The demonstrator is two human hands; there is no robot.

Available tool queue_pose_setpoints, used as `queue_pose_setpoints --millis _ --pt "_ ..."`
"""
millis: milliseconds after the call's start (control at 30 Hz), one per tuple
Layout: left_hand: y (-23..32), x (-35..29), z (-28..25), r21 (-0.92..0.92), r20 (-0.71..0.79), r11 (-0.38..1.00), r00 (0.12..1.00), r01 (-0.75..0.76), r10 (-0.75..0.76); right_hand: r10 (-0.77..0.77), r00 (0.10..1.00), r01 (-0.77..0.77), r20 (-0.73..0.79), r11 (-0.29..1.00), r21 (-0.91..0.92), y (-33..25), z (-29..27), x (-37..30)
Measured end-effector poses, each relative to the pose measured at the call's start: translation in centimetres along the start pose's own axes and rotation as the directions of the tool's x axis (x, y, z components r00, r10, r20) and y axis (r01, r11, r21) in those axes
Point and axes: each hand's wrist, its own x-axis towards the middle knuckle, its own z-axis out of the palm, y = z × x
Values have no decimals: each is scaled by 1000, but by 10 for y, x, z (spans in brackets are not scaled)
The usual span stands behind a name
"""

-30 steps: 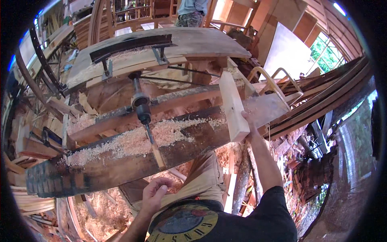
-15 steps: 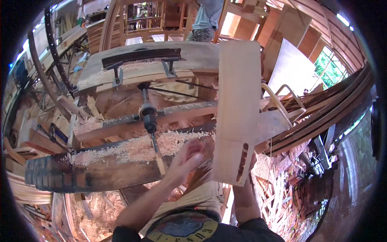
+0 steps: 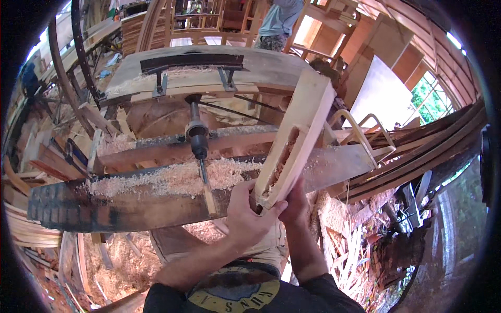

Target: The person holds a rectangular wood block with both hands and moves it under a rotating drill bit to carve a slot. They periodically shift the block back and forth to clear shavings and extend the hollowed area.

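A thick pale wooden board is held up at a tilt in front of me, its near end low and its far end up to the right. A long rough slot is cut into the edge facing me. My left hand grips the near end, with the thumb at the end face. On the board's right side my right hand is wrapped round it, its fingers partly hidden. Left of the board, a drill chuck with a long bit points toward me over the bench.
Wood shavings cover much of the dark bench plank. A black metal rail sits on the worktable beyond. Bent tubular handles and stacked long planks lie right. Another person stands at the back.
The board has turned from its broad face to its slotted edge and tilted to the right. My left hand, apart from it before, now grips its near end.
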Motion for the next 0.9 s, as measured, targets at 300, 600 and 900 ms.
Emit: queue_pose_setpoints --millis 300,600,900 --pt "9 4 -36 176 276 867 869 -467 412 95 992 -70 -83 964 258 34 1 1" --pt "7 3 -21 371 210 774 858 -513 468 72 981 -160 182 829 536 57 -15 -14" --pt "0 -4 -35 136 98 888 898 -439 429 50 997 -45 -58 995 93 36 13 -13"
